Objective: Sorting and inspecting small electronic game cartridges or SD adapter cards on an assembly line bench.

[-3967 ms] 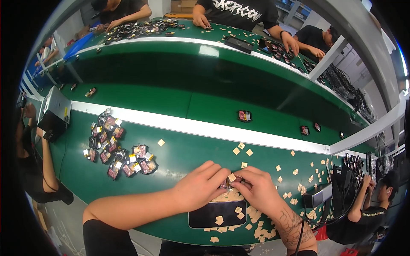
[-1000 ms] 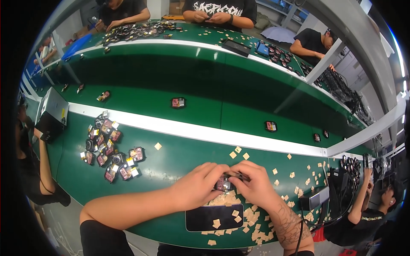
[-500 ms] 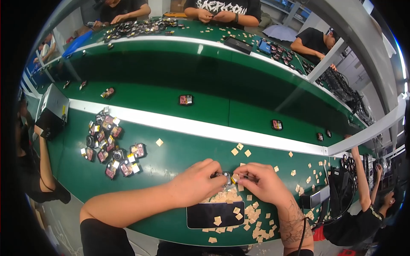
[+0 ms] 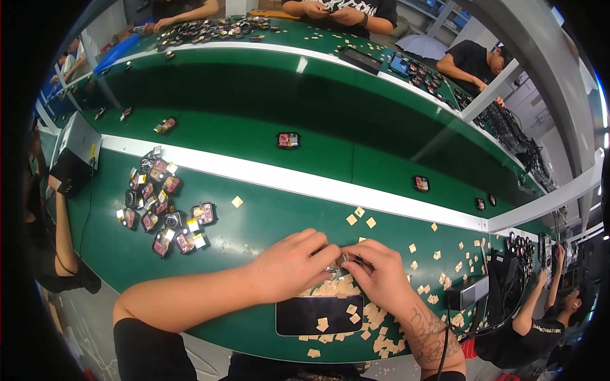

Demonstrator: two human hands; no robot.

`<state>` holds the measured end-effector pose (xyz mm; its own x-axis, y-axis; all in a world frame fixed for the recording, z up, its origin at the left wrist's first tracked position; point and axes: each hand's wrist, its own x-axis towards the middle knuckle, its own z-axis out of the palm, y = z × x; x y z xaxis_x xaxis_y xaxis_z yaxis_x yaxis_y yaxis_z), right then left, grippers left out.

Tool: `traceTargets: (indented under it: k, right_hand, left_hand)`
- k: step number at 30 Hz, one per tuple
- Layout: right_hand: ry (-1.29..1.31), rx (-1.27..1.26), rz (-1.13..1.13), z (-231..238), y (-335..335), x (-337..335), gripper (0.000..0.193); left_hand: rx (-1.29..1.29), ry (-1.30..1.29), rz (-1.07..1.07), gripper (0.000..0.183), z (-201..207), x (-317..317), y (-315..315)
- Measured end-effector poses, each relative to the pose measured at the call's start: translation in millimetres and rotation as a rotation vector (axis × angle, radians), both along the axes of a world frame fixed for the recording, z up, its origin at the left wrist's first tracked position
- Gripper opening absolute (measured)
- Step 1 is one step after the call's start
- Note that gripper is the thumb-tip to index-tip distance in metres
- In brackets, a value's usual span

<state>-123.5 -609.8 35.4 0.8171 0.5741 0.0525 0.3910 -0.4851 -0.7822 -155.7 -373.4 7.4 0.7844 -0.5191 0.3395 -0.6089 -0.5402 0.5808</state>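
My left hand (image 4: 295, 263) is closed around a small electronic module (image 4: 332, 268), mostly hidden by the fingers. Right against it, my right hand (image 4: 379, 272) is pinched, its fingertips touching the module's side. Something slim and dark shows between those fingers, too covered to name. Below both hands lies a heap of small tan square pieces (image 4: 330, 287). A dark phone-like slab (image 4: 297, 316) lies at the near edge, with a few tan squares on it. Several similar modules (image 4: 203, 213), with reddish boards, black frames and yellow-white tabs, are gathered at the left.
Beyond a white rail (image 4: 254, 176), spaced modules (image 4: 288, 140) lie on a green belt. A dark box (image 4: 76, 152) stands at far left. A black-and-grey device (image 4: 467, 292) with cables sits right, among scattered tan squares. Other people work opposite and at both sides.
My hands have drawn closer together, covering more of the module; the yellow strip and tan square seen at my right fingertips are now hidden. The view has shifted slightly.
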Motion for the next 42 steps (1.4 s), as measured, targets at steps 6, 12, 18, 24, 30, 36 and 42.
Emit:
traceTargets:
  k: [6, 12, 18, 24, 30, 36, 42]
  right_hand:
    - [0.008, 0.036, -0.006, -6.1, 0.4, -1.6, 0.021]
    - [0.011, 0.039, -0.027, -8.2, 1.7, -1.1, 0.020]
    - [-0.059, 0.024, -0.059, -6.3, 7.2, -6.6, 0.019]
    - [-0.082, -0.061, -0.092, 1.6, 14.6, -6.8, 0.013]
    - [-0.111, -0.046, -0.093, -5.4, 13.0, -6.4, 0.014]
    - [0.040, 0.212, -0.144, -12.8, 3.8, 1.1, 0.017]
    - [0.349, 0.460, -0.157, -19.7, 4.2, 3.0, 0.009]
  left_hand:
    - [0.003, -0.002, -0.014, 0.034, -0.6, 1.1, -0.9]
    - [-0.018, 0.006, -0.015, 0.035, -0.8, 0.5, 0.7]
    - [-0.042, 0.025, 0.002, 0.042, -1.3, 0.6, -0.1]
    - [-0.041, 0.054, 0.012, 0.042, -1.5, -0.9, -3.1]
    - [-0.018, 0.032, 0.048, 0.044, 4.3, -2.9, -4.3]
    - [-0.046, -0.043, 0.094, 0.049, 11.6, -5.3, -10.4]
    - [-0.469, 0.638, 0.189, 0.032, 11.4, -1.8, -16.1]
